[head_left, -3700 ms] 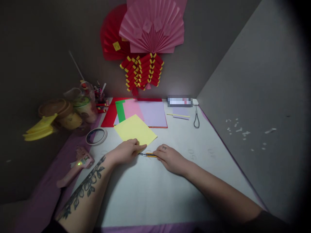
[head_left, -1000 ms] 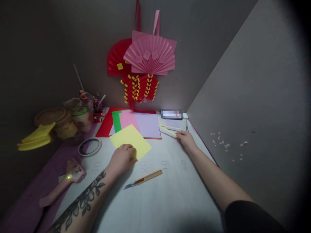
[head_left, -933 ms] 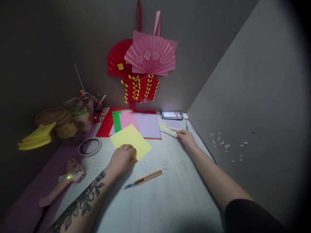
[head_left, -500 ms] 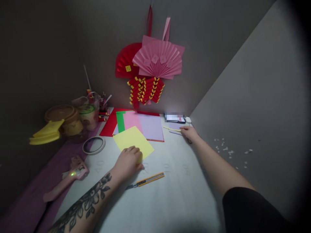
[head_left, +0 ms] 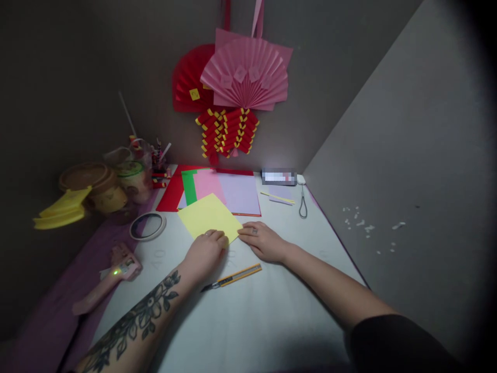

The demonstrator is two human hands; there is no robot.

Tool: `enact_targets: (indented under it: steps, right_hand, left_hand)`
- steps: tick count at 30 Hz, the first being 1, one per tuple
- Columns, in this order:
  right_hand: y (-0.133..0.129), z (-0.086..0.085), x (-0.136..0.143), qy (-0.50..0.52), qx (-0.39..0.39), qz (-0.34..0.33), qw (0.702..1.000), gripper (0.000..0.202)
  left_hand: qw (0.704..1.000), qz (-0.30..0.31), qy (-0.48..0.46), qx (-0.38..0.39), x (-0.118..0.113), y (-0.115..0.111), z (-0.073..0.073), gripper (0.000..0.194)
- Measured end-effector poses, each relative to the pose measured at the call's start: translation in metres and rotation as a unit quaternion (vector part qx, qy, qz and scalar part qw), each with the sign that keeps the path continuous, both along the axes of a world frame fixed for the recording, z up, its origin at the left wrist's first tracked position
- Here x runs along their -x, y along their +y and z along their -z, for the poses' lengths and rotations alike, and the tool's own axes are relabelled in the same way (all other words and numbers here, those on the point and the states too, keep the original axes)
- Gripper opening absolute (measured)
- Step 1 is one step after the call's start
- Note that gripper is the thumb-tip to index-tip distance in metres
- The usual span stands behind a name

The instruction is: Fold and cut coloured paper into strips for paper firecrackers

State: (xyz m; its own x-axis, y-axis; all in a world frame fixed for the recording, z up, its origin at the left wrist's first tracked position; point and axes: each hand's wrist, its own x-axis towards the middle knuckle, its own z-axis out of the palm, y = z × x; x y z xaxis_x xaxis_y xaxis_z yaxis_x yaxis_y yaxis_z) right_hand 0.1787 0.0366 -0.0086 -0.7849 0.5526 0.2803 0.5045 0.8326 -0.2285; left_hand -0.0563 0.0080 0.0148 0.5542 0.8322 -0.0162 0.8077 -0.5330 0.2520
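Observation:
A square yellow sheet of paper [head_left: 205,215] lies at an angle on the white table, partly over other sheets. My left hand [head_left: 205,254] is at its near edge, fingers bent and closed against the paper; the fingertips are partly hidden. At the sheet's right corner rests my right hand [head_left: 266,242], its fingers stretched out over the corner and its thumb apart. A yellow box cutter [head_left: 238,275] lies just in front of my hands.
Red, green, pink and lilac sheets [head_left: 243,194] lie behind. Thin paper strips [head_left: 281,201] are near the phone [head_left: 278,177]. To the left are a tape roll [head_left: 135,233], a pink glue gun [head_left: 104,290] and lidded tubs [head_left: 108,199]. Paper fans [head_left: 246,72] hang on the wall.
My right hand has let go of the yellow strip by the phone and come left and nearer, to the yellow sheet's corner. My left hand stays on the sheet. The view has tilted down slightly.

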Motion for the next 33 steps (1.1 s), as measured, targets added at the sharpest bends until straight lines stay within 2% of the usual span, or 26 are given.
enact_targets:
  steps: [5,10,13,19,24,33]
  right_hand:
    - [0.002,0.007,0.007,0.002,-0.029,0.029,0.999,0.034]
    - [-0.016,0.007,0.008,0.027,-0.053,0.107,0.993,0.026]
    - [-0.018,0.009,0.007,0.039,-0.038,0.102,0.993,0.024]
    - [-0.004,0.017,-0.001,0.107,-0.003,0.073,0.992,0.025]
    - [-0.003,0.017,0.0,0.086,0.019,0.13,0.988,0.022]
    - [-0.005,0.012,0.005,0.051,0.045,0.156,0.985,0.015]
  left_hand:
    - [0.999,-0.012,0.024,-0.02,0.0,-0.002,-0.006,0.022]
    - [0.999,-0.026,0.038,-0.029,-0.001,-0.002,-0.009,0.02]
    - [0.998,-0.031,0.054,-0.03,-0.001,0.001,-0.006,0.02]
    - [0.997,-0.03,0.045,-0.059,0.005,0.01,0.005,0.024]
    - [0.995,-0.031,0.059,-0.074,0.004,0.013,0.009,0.024]
    - [0.995,-0.07,0.056,-0.041,-0.002,0.006,0.007,0.019]
